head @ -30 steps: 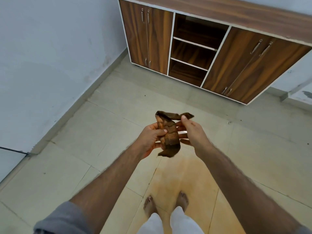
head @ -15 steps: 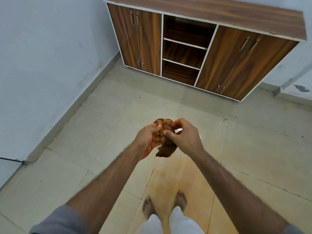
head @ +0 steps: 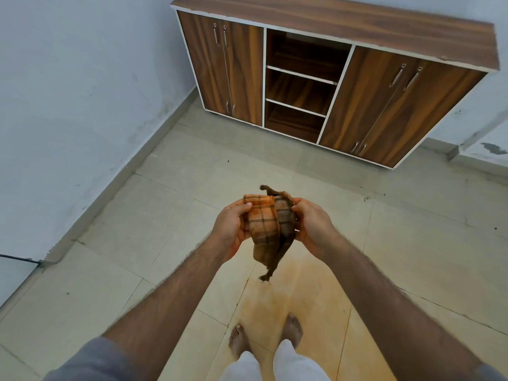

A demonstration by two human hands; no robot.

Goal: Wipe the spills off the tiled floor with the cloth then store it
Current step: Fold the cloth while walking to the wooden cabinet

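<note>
An orange-and-brown checked cloth [head: 265, 221] is bunched between both hands at chest height, with a dark damp tail hanging down below them. My left hand [head: 229, 225] grips its left side, thumb on top. My right hand [head: 312, 225] grips its right side. An orange-brown stain [head: 297, 295] spreads over the beige tiled floor [head: 154, 221] directly below the cloth and around my bare feet [head: 264, 339].
A wooden cabinet [head: 384, 105] stands against the far wall, with closed doors left and right and open middle shelves [head: 299, 89]. A pale wall [head: 68, 105] runs along the left. A dark cable [head: 19, 258] lies at the wall's foot.
The cloth has been folded and opened out between the hands, its orange checked side now facing up. The hands moved slightly apart. The view shifted so the whole cabinet shows.
</note>
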